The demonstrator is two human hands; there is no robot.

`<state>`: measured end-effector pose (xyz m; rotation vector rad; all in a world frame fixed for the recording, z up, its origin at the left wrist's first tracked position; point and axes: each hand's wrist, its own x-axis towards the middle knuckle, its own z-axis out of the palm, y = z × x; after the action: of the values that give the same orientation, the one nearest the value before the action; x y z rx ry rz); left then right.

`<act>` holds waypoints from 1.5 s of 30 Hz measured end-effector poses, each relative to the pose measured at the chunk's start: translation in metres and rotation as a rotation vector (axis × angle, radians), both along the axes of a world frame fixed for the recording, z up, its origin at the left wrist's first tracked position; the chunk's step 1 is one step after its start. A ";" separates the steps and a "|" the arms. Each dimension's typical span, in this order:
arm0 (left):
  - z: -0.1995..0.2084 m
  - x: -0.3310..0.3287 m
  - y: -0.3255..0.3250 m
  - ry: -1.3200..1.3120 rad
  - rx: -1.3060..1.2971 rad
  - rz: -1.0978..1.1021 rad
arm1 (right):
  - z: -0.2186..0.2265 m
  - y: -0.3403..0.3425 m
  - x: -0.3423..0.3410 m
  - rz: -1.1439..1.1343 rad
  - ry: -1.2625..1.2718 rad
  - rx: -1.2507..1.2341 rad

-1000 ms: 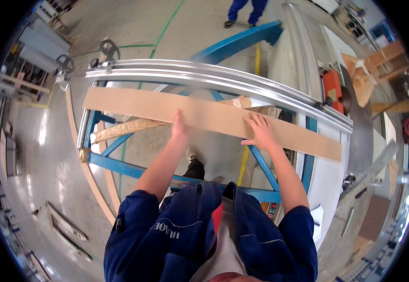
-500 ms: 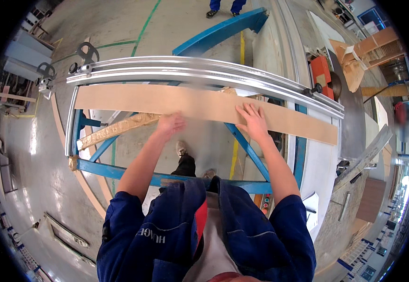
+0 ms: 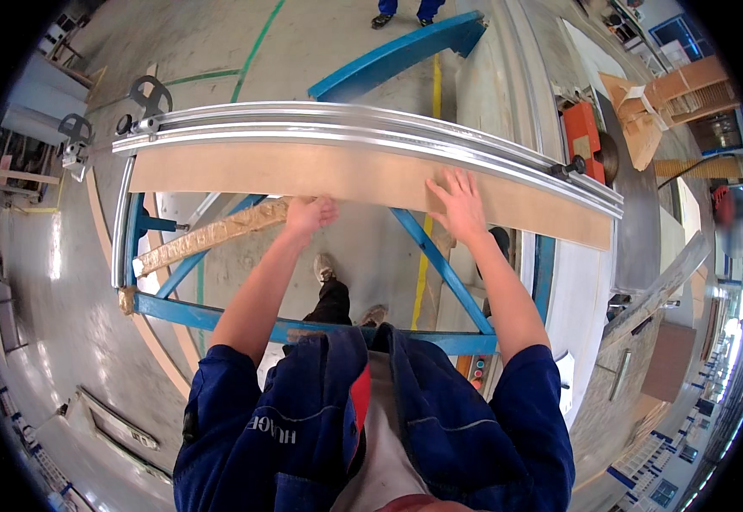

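The left forearm is angled forward and slightly inward, and the left hand is held at the near edge of the long brown board, beside the inner end of the wrapped bar. Its fingers are curled loosely together; whether the board's edge is gripped or merely touched cannot be told, as the fingertips are poorly seen.

The right forearm is stretched forward and inward. The right hand is laid palm down on the board, right of its middle, with the thumb spread away from the fingers and nothing clamped between them.

The board is laid flat across the blue frame, its far edge set along the metal rail and its right end carried over the white panel.
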<state>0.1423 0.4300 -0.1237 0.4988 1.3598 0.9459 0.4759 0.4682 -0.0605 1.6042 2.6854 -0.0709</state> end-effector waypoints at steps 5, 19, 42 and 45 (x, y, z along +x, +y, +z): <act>-0.064 -0.027 0.000 0.030 0.061 -0.140 | 0.039 0.022 -0.052 0.176 -0.023 0.000; 0.057 -0.014 0.023 1.254 0.961 -0.550 | 0.050 0.054 -0.070 0.253 -0.169 -0.084; 0.067 0.020 0.084 1.510 1.032 -0.974 | 0.033 0.055 -0.046 0.293 -0.044 -0.052; 0.076 0.029 0.084 1.566 0.977 -1.049 | 0.032 0.055 -0.040 0.303 -0.015 -0.052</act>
<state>0.1714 0.5142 -0.0480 2.7683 1.3867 0.0682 0.4359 0.5232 -0.0283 1.1635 2.8526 -0.1230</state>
